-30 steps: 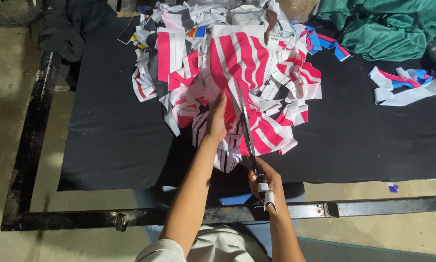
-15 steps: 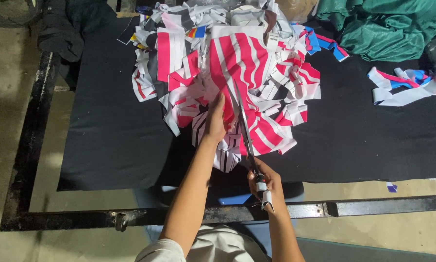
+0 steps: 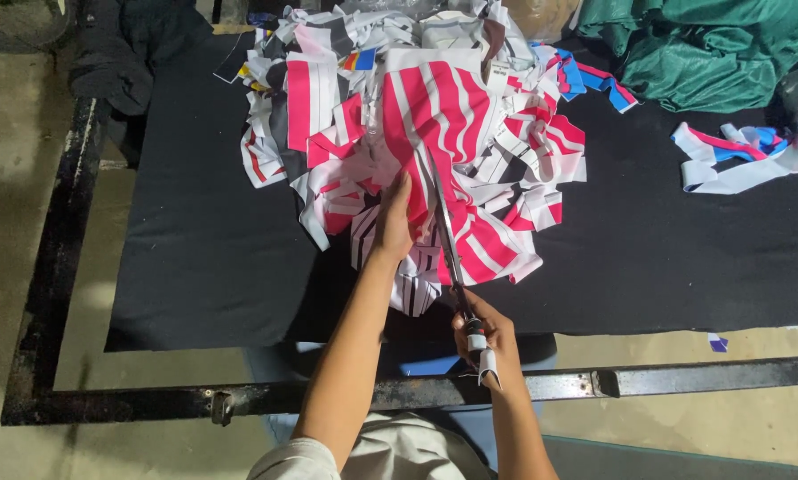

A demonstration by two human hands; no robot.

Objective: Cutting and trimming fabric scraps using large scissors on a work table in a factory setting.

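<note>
A pile of pink-and-white striped fabric pieces [image 3: 452, 124] lies on a black cloth-covered table [image 3: 195, 258]. My left hand [image 3: 393, 222] presses flat on the striped fabric near the pile's front. My right hand [image 3: 481, 333] grips the handles of long scissors [image 3: 448, 240], whose blades reach forward into the striped fabric just right of my left hand.
Green fabric [image 3: 710, 49] is bunched at the back right. Pink, white and blue strips [image 3: 728, 156] lie at the right. Dark cloth [image 3: 132, 44] sits at the back left. A black metal frame [image 3: 417, 391] edges the table's front and left; a concrete floor lies beyond it.
Both hands stay almost where they were. The scissors remain in the striped fabric, with no clear shift.
</note>
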